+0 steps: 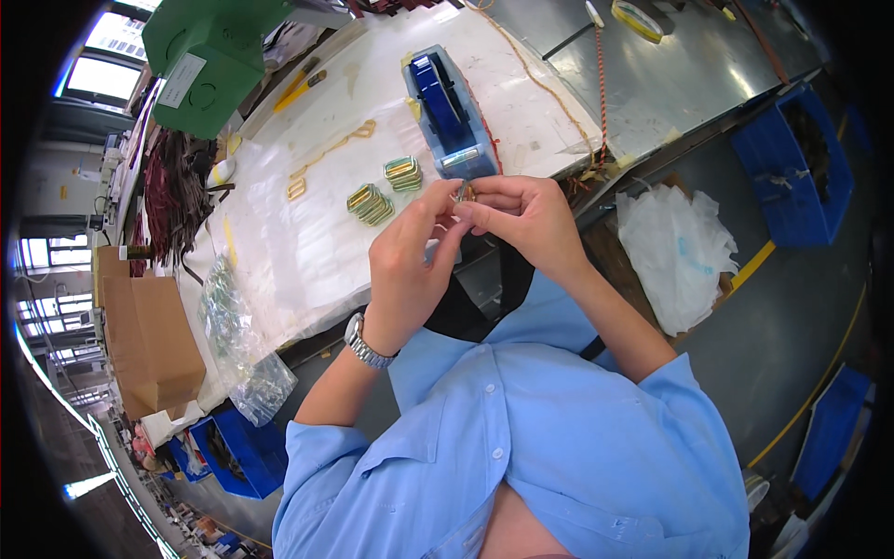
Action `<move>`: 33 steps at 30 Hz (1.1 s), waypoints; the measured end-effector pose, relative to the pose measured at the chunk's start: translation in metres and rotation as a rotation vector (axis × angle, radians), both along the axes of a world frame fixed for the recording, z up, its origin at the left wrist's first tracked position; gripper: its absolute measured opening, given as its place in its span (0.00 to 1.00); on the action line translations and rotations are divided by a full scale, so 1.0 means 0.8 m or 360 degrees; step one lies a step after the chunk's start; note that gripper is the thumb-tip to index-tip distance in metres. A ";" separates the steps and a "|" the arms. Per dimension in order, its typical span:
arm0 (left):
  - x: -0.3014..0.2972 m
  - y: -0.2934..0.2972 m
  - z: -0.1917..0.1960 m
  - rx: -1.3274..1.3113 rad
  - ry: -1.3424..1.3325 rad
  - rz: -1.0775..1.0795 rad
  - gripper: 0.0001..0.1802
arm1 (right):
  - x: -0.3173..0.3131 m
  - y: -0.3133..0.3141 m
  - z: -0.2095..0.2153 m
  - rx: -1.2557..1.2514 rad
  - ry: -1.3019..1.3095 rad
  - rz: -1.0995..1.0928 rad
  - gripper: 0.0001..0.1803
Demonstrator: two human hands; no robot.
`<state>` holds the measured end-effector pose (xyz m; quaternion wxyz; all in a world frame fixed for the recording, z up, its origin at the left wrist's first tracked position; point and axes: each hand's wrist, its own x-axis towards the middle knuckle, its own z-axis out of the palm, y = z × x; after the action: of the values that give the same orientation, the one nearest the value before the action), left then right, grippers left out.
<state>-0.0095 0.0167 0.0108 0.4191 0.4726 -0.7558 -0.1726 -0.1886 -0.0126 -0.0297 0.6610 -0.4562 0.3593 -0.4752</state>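
Note:
Close together in front of my chest, both hands pinch a small shiny metal piece (463, 192), mostly covered by the fingers. My left hand (410, 247), with a watch at the wrist, holds it from the left. From the right, my right hand (526, 219) grips it with thumb and bent fingers. Just beyond the fingertips stands a blue tape dispenser (476, 164). Left of it are two small stacks of rectangular gold-and-green metal buckles, one nearer stack (371, 205) and one farther stack (402, 173). A few loose gold buckles (296, 189) lie in a line farther left.
The white-covered worktable (279, 252) carries a green box (209, 70), dark red straps (177, 196), yellow-handled tools (300, 86) and clear plastic bags (228, 307). A cardboard box (149, 345) sits at left. White bags (675, 247) and a blue crate (792, 168) are at right.

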 end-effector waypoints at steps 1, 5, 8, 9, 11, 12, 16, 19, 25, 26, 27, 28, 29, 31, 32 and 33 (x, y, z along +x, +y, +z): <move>0.001 -0.001 -0.007 -0.0110 -0.0152 -0.0016 0.21 | 0.003 0.000 -0.001 0.0016 -0.0070 -0.0007 0.18; -0.002 -0.012 -0.012 -0.0228 -0.0209 -0.0027 0.22 | 0.002 -0.006 0.000 0.0008 -0.0052 -0.0037 0.19; 0.000 -0.017 -0.009 -0.0175 -0.0293 -0.0017 0.21 | 0.000 -0.012 0.005 -0.0062 0.0054 -0.0039 0.17; 0.001 -0.020 -0.007 -0.0194 -0.0246 -0.0039 0.19 | 0.000 -0.013 0.012 0.0008 0.0082 0.0005 0.17; 0.001 -0.023 -0.002 -0.0213 -0.0195 -0.0066 0.16 | 0.002 -0.012 0.015 0.0079 0.0114 0.0044 0.16; 0.000 -0.021 0.001 -0.0173 -0.0226 -0.0086 0.16 | 0.003 -0.008 0.014 0.0104 0.0073 -0.0005 0.16; -0.008 -0.029 -0.014 -0.0124 -0.0267 -0.0177 0.15 | -0.003 -0.004 0.000 0.0273 0.0102 -0.0093 0.16; -0.014 0.002 -0.040 0.0045 -0.0226 -0.0215 0.15 | -0.015 0.032 -0.019 0.0356 0.0223 -0.0063 0.16; 0.005 0.033 -0.008 0.0742 0.0434 -0.0218 0.16 | -0.035 0.067 0.014 0.0092 0.0315 0.0110 0.21; 0.011 0.034 -0.005 0.1037 0.0711 -0.0251 0.16 | -0.038 0.063 0.018 0.0089 0.0321 0.0129 0.21; 0.017 0.036 -0.010 0.1030 0.0823 -0.0279 0.14 | -0.038 0.058 0.022 -0.0080 0.0517 0.0234 0.22; 0.022 0.038 -0.011 0.1015 0.0831 -0.0247 0.14 | -0.037 0.053 0.025 -0.0255 0.0708 0.0341 0.23; 0.027 0.039 -0.010 0.1065 0.0820 -0.0292 0.15 | -0.033 0.050 0.027 -0.0271 0.0703 0.0376 0.23; 0.037 0.046 -0.009 0.1092 0.0816 -0.0298 0.16 | -0.024 0.044 0.029 -0.0447 0.0838 0.0366 0.24; 0.040 0.048 -0.008 0.1092 0.0711 -0.0274 0.17 | -0.020 0.041 0.028 -0.0476 0.0827 0.0401 0.24; 0.044 0.050 -0.005 0.1099 0.0606 -0.0256 0.18 | -0.018 0.042 0.025 -0.0519 0.0897 0.0402 0.23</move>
<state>0.0257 0.0567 0.0067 0.3534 0.4846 -0.5968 -0.5330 -0.2033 0.0210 -0.0098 0.5079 -0.7100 0.3876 -0.2962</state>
